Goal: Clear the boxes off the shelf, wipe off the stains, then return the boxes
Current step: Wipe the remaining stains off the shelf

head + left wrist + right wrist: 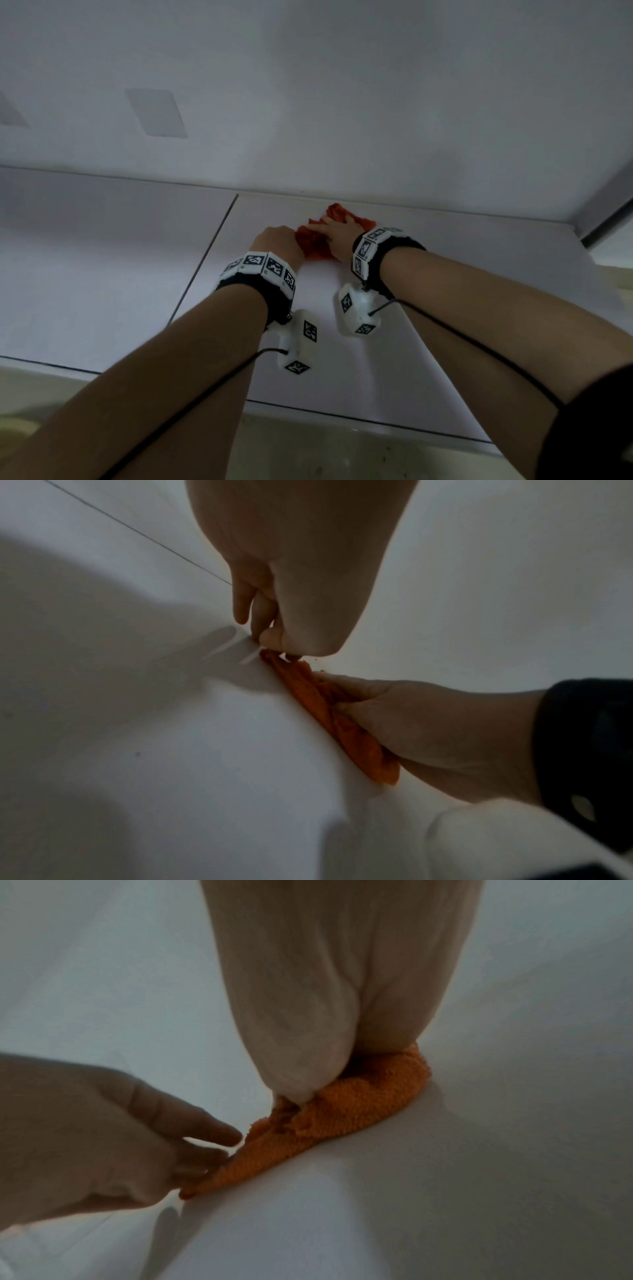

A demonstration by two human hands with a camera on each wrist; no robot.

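An orange cloth point(313, 245) lies bunched on the white shelf point(428, 274), close to the back wall. My right hand point(337, 231) lies flat on top of it, fingers stretched out, pressing it down; the right wrist view shows the palm on the cloth point(342, 1112). My left hand point(279, 240) sits at the cloth's left end with curled fingers point(260, 620) pinching its corner point(270, 657). The same pinch appears in the right wrist view, where the left hand point(192, 1167) meets the cloth's tip. No boxes are in view.
A thin seam point(205, 257) splits the shelf board left of my hands. The back wall point(308, 102) rises just behind the cloth, and a side wall point(603, 202) closes the right. The shelf's front edge point(342, 416) runs under my forearms.
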